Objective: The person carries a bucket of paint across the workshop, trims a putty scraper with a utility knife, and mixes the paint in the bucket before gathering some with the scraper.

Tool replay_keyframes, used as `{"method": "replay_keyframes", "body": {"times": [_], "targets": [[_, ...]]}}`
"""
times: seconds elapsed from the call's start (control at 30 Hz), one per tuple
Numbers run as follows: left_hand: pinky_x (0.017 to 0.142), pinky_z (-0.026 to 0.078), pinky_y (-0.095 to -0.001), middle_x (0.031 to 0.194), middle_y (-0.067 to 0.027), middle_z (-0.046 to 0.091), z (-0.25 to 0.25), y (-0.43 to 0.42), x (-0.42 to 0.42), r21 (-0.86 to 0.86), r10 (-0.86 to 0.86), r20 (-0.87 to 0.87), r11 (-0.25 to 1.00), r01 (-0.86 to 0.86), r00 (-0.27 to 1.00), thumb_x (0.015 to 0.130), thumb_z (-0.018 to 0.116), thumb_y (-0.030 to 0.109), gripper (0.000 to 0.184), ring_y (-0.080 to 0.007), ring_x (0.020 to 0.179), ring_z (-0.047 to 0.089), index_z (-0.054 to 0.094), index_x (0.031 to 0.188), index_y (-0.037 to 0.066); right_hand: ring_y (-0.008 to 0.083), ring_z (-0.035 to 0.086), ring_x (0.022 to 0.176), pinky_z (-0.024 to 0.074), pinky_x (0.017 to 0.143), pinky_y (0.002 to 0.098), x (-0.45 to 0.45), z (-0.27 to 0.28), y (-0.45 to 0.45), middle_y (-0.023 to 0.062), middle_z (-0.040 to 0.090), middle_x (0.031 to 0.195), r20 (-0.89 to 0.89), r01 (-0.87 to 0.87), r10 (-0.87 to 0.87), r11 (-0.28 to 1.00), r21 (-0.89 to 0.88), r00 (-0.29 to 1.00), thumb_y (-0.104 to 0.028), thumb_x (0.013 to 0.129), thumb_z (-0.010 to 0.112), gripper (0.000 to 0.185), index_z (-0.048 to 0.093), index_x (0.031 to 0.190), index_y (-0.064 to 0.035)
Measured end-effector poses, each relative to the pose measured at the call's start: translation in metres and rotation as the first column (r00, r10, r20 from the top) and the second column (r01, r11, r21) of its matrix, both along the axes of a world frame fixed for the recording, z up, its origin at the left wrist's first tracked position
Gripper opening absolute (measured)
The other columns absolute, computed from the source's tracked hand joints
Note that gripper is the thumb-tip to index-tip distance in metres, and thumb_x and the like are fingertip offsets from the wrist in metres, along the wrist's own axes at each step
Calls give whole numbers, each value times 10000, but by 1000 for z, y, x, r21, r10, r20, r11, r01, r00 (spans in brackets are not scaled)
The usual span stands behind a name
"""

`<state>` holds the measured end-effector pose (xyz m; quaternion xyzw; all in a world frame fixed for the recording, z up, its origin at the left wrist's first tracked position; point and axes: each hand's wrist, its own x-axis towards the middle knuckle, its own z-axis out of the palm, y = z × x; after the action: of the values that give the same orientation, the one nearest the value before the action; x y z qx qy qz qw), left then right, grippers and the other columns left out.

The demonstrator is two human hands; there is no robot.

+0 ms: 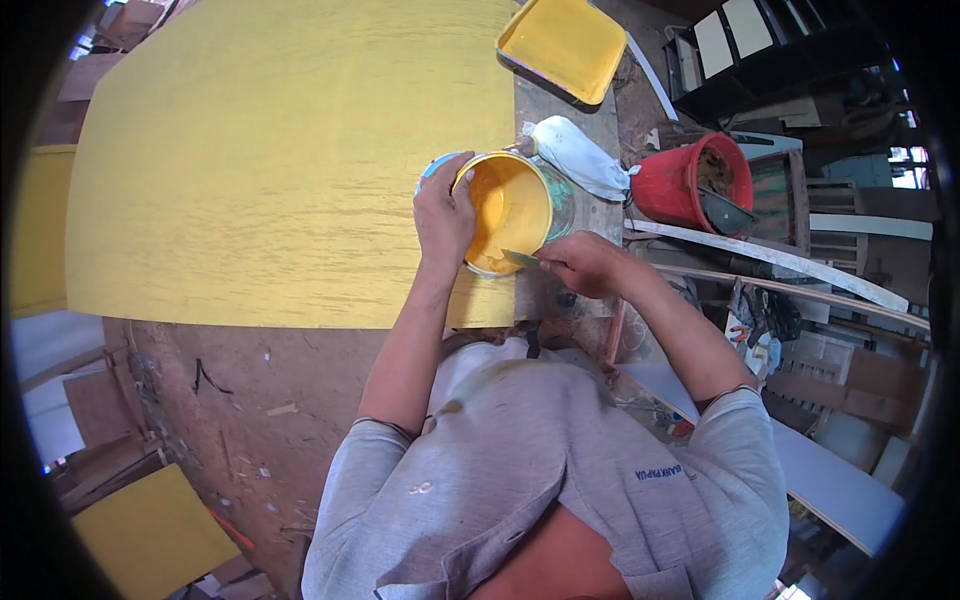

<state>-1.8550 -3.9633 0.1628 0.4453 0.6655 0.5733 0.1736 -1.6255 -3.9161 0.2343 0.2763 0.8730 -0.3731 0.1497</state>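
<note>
A bucket of yellow paint (528,200) stands tilted, its mouth facing me, at the right edge of a yellow-painted board. My left hand (443,215) grips its left rim, fingers over the outside and thumb at the edge. In my right hand (588,265) is a flat scraper (519,259), held closed between the fingers. Its blade reaches over the bucket's lower rim, into the opening. Yellow paint coats the inner wall; the handle of the scraper is mostly hidden by my fingers.
The large yellow board (290,180) fills the left and middle. A paint tray (565,45) lies at the top, with a white wrapped bundle (580,160) below it. A red bucket (665,190) stands to the right near wooden strips (780,262). Another yellow panel (155,535) lies lower left.
</note>
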Motion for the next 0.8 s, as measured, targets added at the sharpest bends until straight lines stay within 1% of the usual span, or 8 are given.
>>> {"method": "replay_keyframes", "body": {"times": [0.1,0.2,0.33,0.43,0.47,0.53,0.63,0.8], "targets": [[933,561,-356,1127,-188,762,-1,2,-1,-25,-3,-33,1000,2,999,973,634,9,249,-290,1060,743,738,1200,15,418,692,998,548,870,507,4,-7,-4,214,727,1060,-112,32,-33,999,-11,993,-167,976,582,262,724,1165,-53],[979,519,-433,1133,-185,748,0,5,3,-22,-1,33,1000,1,999,928,668,23,237,-370,1061,701,751,1150,37,415,696,984,549,856,507,0,-3,-10,215,730,1043,-176,60,-62,998,-22,982,-158,974,593,263,724,1168,-38],[957,534,-431,1117,-211,745,1,6,3,-33,19,29,999,-18,999,932,670,31,225,-371,1053,704,752,1142,26,423,694,958,555,833,500,-1,-6,-16,219,732,1025,-277,118,-120,993,-23,953,-130,963,599,256,723,1161,-23],[946,546,-420,1117,-218,748,1,4,4,-71,25,92,997,-19,995,951,668,52,229,-360,1052,716,751,1163,23,390,718,886,565,800,462,-2,-3,-16,227,729,1010,-286,141,-157,987,-76,945,-129,981,600,259,716,1182,-16],[942,550,-415,1119,-217,750,1,3,4,-101,27,138,995,-13,990,960,668,62,233,-352,1051,722,750,1174,24,346,716,835,565,765,430,0,-3,-16,206,733,975,-258,190,-226,969,-159,939,-143,998,597,262,713,1191,-10],[939,555,-403,1127,-213,754,-5,1,1,-132,29,184,991,-4,982,975,666,80,241,-338,1051,732,748,1195,26,259,711,734,565,696,367,4,-6,-19,165,741,907,-191,292,-362,902,-317,912,-172,1032,592,273,707,1207,2],[934,558,-382,1135,-208,758,-17,-1,1,-131,22,191,991,3,981,991,660,93,248,-313,1049,740,744,1216,28,49,564,617,461,533,241,11,1,-27,15,670,847,-101,436,-632,633,-640,769,-226,1080,578,292,689,1192,21],[918,559,-345,1110,-190,769,8,-9,10,-129,4,213,991,25,977,1002,647,72,239,-244,1022,741,741,1215,18,67,571,616,461,531,229,40,-9,-20,20,667,880,-77,394,-681,507,-767,728,-250,1094,552,287,668,1150,7]]}}
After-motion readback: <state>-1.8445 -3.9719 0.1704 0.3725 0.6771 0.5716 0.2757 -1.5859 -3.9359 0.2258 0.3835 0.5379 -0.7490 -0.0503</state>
